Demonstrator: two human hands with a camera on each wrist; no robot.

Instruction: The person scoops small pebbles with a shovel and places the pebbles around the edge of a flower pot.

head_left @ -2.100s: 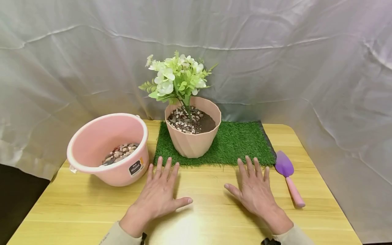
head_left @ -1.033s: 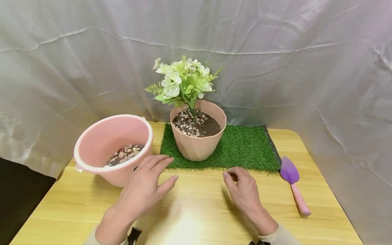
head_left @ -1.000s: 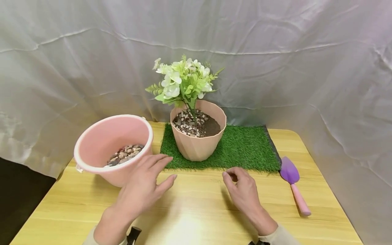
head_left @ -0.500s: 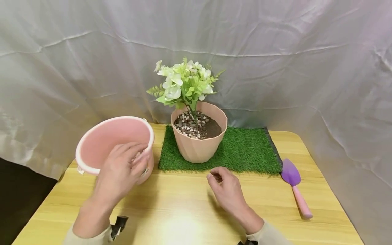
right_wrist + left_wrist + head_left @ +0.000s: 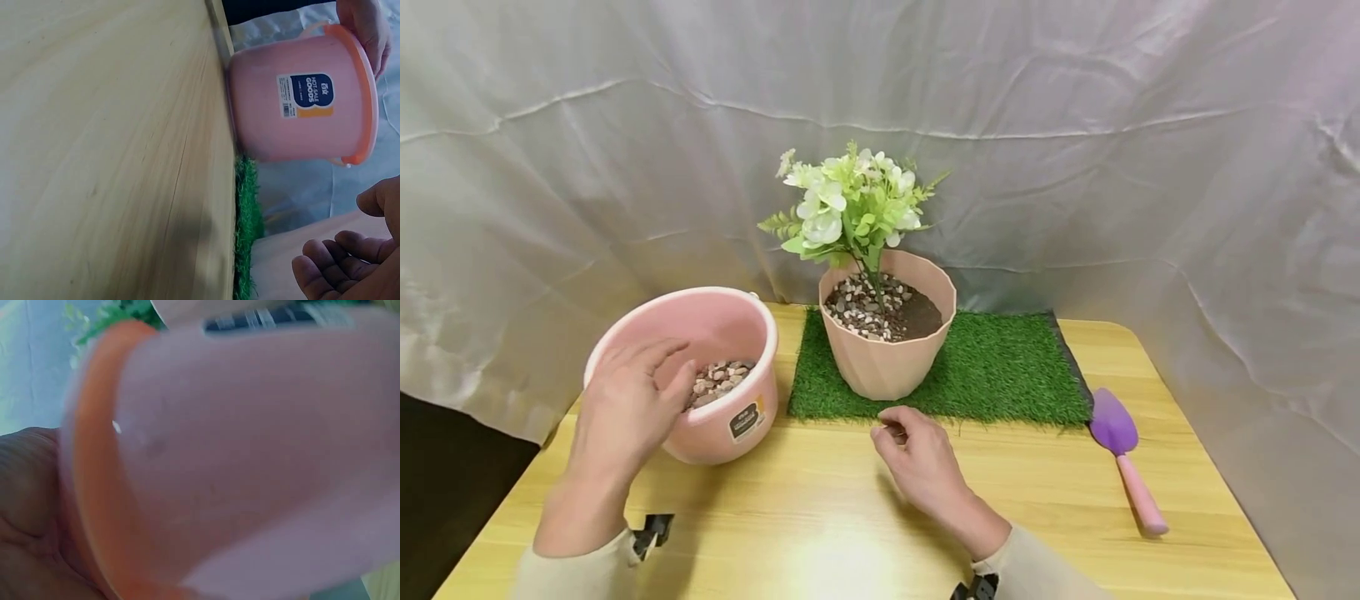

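My left hand (image 5: 622, 404) is over the near left rim of a pink bucket (image 5: 703, 442), its fingers loosely bent above the opening. Brown and grey pebbles (image 5: 722, 380) lie in the bucket and are partly hidden by this hand. The left wrist view has the bucket's wall (image 5: 237, 444) close up, with part of the hand beside the rim. Low over the table in front of the flowerpot (image 5: 880, 371), my right hand (image 5: 919, 460) hangs with loosely curled fingers and nothing in them. In the right wrist view its fingers (image 5: 319, 265) are slack.
The flowerpot bears white flowers (image 5: 853, 204) in soil partly covered with small stones. It stands on a green artificial turf mat (image 5: 1007, 367). A trowel (image 5: 1135, 483) with purple blade and pink handle lies at the right. Grey cloth (image 5: 1037, 192) hangs behind the table.
My left hand has risen from the table and moved left across the bucket to its rim. My right hand has gone from spread to loosely curled and shifted left.
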